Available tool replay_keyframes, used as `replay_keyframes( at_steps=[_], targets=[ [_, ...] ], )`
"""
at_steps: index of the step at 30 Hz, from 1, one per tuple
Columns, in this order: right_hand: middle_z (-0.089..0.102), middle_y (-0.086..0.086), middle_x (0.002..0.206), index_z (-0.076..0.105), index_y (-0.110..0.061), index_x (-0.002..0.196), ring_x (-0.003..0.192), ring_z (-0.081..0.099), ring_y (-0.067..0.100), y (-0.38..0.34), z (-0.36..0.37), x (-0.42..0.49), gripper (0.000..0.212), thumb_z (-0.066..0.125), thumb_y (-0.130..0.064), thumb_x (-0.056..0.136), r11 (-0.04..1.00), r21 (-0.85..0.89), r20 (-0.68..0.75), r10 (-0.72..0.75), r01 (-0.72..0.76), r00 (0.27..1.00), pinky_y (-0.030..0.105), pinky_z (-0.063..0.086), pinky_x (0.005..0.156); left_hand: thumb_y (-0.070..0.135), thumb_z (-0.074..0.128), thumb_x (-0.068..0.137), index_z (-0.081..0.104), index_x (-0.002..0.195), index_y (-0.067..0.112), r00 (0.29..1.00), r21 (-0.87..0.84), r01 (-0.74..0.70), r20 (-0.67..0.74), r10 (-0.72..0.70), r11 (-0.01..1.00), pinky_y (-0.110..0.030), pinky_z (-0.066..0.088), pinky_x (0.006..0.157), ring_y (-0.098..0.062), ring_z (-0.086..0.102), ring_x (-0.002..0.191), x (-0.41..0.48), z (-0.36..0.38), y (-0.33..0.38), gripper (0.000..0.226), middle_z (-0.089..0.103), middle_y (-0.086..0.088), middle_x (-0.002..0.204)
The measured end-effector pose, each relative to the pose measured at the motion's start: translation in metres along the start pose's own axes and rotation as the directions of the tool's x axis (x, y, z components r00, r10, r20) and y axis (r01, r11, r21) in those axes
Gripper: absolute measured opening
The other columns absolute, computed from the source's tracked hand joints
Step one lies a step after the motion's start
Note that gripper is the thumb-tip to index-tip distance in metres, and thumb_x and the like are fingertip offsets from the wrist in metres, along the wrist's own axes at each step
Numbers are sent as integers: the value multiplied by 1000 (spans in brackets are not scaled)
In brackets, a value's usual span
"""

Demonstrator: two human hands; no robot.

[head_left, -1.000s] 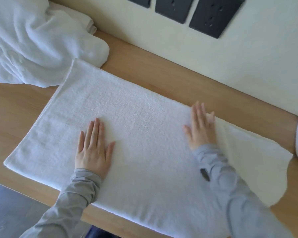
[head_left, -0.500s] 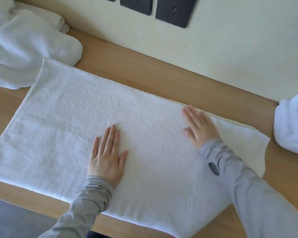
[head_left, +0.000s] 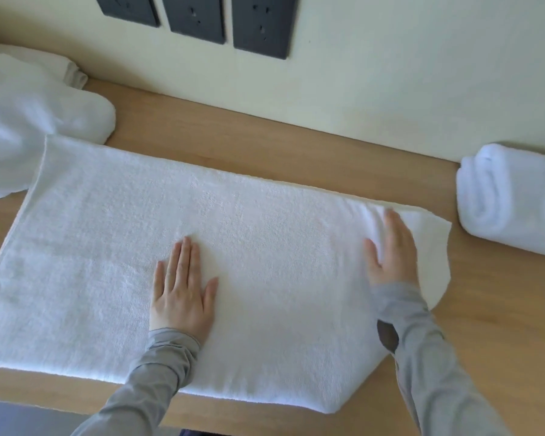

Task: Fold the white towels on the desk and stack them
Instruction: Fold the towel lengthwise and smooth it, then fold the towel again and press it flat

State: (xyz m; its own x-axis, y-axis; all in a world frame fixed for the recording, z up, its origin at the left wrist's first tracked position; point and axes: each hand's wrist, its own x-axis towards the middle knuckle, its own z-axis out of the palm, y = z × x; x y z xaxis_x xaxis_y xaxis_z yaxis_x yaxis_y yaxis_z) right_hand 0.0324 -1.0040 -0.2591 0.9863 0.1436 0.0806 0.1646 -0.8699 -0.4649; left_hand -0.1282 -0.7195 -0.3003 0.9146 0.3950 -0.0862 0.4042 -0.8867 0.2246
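The left grip (head_left: 183,287) and the right grip (head_left: 390,250) lay flat with fingers straight, clasping nothing, pressing the towel (head_left: 107,247) spread along the worktop (head_left: 265,136), where the lower layer jutting past its right end would likely skew the next fold

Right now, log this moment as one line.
towel: spread on desk | left hand: flat on middle | right hand: flat near right end | folded towel: apart, far right

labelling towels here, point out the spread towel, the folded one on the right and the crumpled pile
spread towel (head_left: 265,215), head view, flat middle
folded towel (head_left: 516,202), head view, top face
crumpled pile (head_left: 38,114), head view, bulging middle
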Motion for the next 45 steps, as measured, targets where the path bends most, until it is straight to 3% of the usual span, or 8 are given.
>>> replay_keyframes(
  at_steps=[8,17,23,27,33,36,40,45],
  targets=[
    [50,15,132,37,-7,139,119,51,26,65,-32,-104,44,48,-12,96,263,800,87,839,-540,537,28,49,86,47,6,97,23,144,-3,983,-127,-180,2,181,976,-48,17,114,-34,21,140,-7,-13,42,71,26,-19,151],
    [65,7,108,49,-5,127,94,64,22,64,-38,-66,42,43,5,87,-185,864,493,498,-468,714,29,52,76,37,25,94,35,141,0,920,-188,-365,75,384,912,-45,17,117,-30,30,138,-25,16,144,61,35,-14,148],
    [68,6,106,54,-2,118,98,64,23,61,-39,-40,44,63,-7,75,22,783,607,190,-622,771,31,52,86,40,24,95,42,138,2,925,-58,-369,76,373,927,-41,20,112,-27,34,136,-21,30,144,60,40,-12,146],
    [67,3,103,61,-13,104,106,62,23,49,-39,-19,35,76,-12,72,411,698,547,221,-586,807,31,50,90,42,14,98,40,140,3,928,-23,-366,70,367,930,-40,19,113,-23,31,137,-21,31,146,63,37,-11,148],
    [72,-10,83,64,-20,92,82,67,8,49,-68,-28,27,80,-16,71,531,681,420,281,-504,863,17,52,70,42,10,99,45,137,1,928,-7,-367,58,367,930,-41,20,112,-27,36,135,-22,29,147,65,41,-13,145],
    [62,-7,87,53,-18,100,80,59,15,84,-97,-53,42,78,-35,71,767,235,406,480,-596,778,30,49,75,43,12,98,42,139,3,932,-12,-358,56,358,934,-40,17,114,-25,32,137,-23,30,148,65,38,-12,147],
    [59,5,92,44,-18,108,76,58,18,115,-98,-120,37,67,-32,82,580,198,512,626,-790,588,31,51,62,42,15,97,36,142,4,940,-16,-338,51,338,941,-42,16,116,-24,28,140,-26,30,150,63,34,-10,150],
    [60,4,96,58,-21,87,86,59,18,109,-75,-185,17,72,-22,79,593,352,275,675,-724,685,20,44,69,39,21,94,33,144,6,945,-2,-324,45,324,946,-41,14,117,-23,25,141,-28,32,150,61,32,-9,151]
  ],
)
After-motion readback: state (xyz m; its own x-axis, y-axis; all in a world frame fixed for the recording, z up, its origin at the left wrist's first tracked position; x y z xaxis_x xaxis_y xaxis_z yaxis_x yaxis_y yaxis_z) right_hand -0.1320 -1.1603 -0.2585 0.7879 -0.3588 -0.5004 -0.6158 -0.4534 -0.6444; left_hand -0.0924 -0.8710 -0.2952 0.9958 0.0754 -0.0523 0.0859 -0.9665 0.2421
